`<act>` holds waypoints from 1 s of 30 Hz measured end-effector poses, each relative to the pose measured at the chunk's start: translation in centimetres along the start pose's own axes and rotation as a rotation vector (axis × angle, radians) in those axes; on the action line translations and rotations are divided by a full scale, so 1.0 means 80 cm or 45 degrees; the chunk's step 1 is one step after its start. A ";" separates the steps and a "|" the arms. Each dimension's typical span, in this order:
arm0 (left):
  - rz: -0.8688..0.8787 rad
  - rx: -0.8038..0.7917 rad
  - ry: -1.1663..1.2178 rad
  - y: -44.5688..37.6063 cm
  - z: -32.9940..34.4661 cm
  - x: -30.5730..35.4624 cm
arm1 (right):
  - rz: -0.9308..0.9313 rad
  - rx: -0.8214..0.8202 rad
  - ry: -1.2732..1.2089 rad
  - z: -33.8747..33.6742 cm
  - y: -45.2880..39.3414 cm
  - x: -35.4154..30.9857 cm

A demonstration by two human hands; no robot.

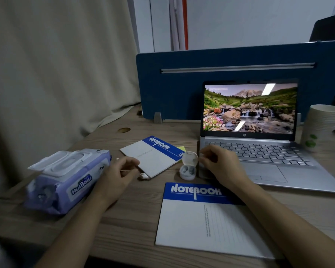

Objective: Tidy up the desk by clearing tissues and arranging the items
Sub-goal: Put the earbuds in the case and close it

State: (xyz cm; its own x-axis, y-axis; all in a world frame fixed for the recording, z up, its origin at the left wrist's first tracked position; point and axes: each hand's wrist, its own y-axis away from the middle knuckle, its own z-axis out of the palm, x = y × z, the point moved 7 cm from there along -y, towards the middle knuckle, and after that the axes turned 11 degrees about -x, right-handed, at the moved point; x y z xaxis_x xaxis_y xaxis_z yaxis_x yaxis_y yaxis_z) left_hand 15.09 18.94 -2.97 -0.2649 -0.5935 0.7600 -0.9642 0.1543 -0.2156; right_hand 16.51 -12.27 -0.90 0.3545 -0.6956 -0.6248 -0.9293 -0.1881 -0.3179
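A purple pack of wet wipes (66, 180) lies at the desk's left with its lid flipped up. Two blue-and-white notebooks lie on the wood: a small one (153, 155) in the middle, a larger one (207, 219) near the front edge. Between them stands a white earbud case (188, 167) with its lid up and earbuds inside. My left hand (120, 175) hovers by the small notebook's near corner, fingers curled; whether it pinches anything is unclear. A small white item (145, 176) lies just right of that hand. My right hand (220, 165) sits right of the case, thumb and forefinger pinched together near its lid.
An open silver laptop (259, 151) with a lit screen stands at the right, a stack of paper cups (321, 126) beside it. A blue divider panel (182, 89) closes the desk's back. A curtain (56, 74) hangs at the left. A yellow sticky note (181, 148) peeks from under the small notebook.
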 end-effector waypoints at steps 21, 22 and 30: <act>-0.006 -0.033 -0.126 0.001 0.014 0.004 | 0.059 0.080 -0.045 -0.019 0.019 0.016; 0.000 -0.032 -0.124 0.001 0.014 0.005 | 0.062 0.080 -0.045 -0.018 0.019 0.017; 0.073 -0.135 -0.177 -0.001 0.029 0.021 | 0.029 0.077 -0.089 -0.016 0.016 0.017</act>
State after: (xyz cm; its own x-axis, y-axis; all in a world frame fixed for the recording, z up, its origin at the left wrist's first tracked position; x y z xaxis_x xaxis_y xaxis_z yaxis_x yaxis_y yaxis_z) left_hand 14.72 16.11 -3.07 -0.3227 -0.6836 0.6546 -0.9452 0.2694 -0.1846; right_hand 15.68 -14.36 -1.25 0.3414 -0.6488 -0.6801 -0.9301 -0.1289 -0.3439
